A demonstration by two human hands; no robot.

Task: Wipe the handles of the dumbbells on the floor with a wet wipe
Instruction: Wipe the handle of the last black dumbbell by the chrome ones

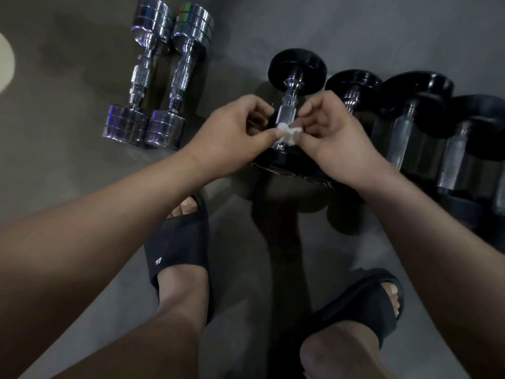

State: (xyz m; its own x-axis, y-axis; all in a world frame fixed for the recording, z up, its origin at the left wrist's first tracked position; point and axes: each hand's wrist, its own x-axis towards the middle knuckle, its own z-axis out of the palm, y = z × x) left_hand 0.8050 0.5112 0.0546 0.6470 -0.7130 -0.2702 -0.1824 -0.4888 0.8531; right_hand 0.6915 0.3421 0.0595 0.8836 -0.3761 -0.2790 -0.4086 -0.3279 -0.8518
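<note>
A small crumpled white wet wipe (288, 134) is pinched between my left hand (232, 132) and my right hand (330, 135), just above the near end of a chrome handle (288, 110). That handle belongs to a black-plated dumbbell (297, 65) lying on the floor in front of me. Two all-chrome dumbbells (158, 75) lie side by side at the far left. Several more black dumbbells (415, 116) lie in a row to the right. My hands hide the near plate of the middle dumbbell.
My two feet in black slides (180, 250) stand on the grey floor (68, 119) just below the dumbbells. A pale round patch (5, 61) shows at the left edge.
</note>
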